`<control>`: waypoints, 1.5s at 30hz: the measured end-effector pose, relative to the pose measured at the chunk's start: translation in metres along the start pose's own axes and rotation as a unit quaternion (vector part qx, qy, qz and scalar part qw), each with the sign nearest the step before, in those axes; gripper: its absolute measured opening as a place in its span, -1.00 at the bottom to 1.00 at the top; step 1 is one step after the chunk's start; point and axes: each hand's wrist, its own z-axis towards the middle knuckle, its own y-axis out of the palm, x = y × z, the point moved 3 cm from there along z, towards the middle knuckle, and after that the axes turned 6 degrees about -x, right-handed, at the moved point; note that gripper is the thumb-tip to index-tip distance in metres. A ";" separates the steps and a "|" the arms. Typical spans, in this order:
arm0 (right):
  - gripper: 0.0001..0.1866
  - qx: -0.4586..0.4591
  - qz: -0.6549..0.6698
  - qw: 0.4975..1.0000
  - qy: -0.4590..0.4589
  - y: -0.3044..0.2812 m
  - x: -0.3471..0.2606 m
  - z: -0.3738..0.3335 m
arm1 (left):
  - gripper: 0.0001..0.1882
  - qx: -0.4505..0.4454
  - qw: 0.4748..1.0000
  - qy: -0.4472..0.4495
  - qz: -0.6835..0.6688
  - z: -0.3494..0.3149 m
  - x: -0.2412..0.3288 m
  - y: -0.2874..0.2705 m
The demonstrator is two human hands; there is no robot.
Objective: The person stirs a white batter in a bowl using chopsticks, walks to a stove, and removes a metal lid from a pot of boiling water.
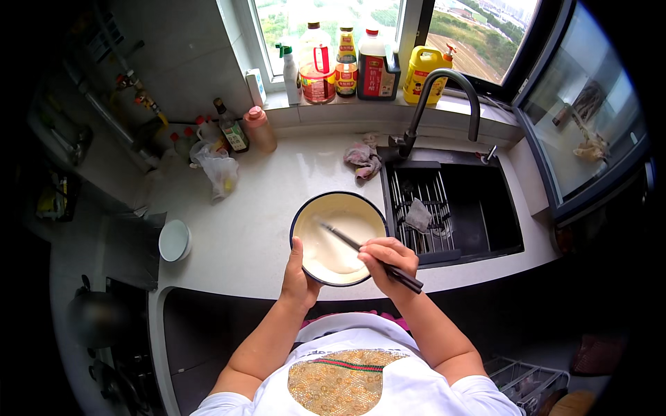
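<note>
A dark-rimmed bowl (374,208) with a cream inside is at the front of the counter, holding a pale, smooth batter-like mixture (329,249). My left hand (300,279) grips the bowl's near left side, thumb up by the rim and the other fingers hidden beneath. Dark chopsticks (345,238) are held in my right hand (390,263), fingers wrapped round them over the bowl's right edge. They slant down to the left, their blurred tips in or just over the mixture. Their thick ends stick out below my right hand.
Right of the bowl is a black sink (479,208) with a rack and a curved faucet (474,97). A crumpled rag (363,159) lies behind. A small white bowl (175,240) stands left. Bottles (318,66) line the windowsill; an open window sash (590,111) juts in at right.
</note>
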 end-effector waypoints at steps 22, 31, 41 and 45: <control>-0.92 0.048 -0.063 0.997 0.020 -0.010 0.004 -0.002 | -0.22 -0.004 1.000 -0.017 -0.001 0.000 -0.005 -0.001; -0.93 0.036 -0.011 0.999 0.019 0.003 0.001 -0.001 | -0.21 0.010 1.000 -0.021 0.007 -0.003 -0.008 0.007; -0.87 0.068 -0.121 0.988 -0.062 -0.003 -0.003 -0.004 | -0.19 -0.005 1.000 -0.003 0.001 -0.003 -0.004 0.004; -0.87 0.083 -0.128 0.987 -0.042 -0.009 -0.001 -0.008 | -0.21 -0.007 1.000 0.001 0.011 -0.002 0.000 0.002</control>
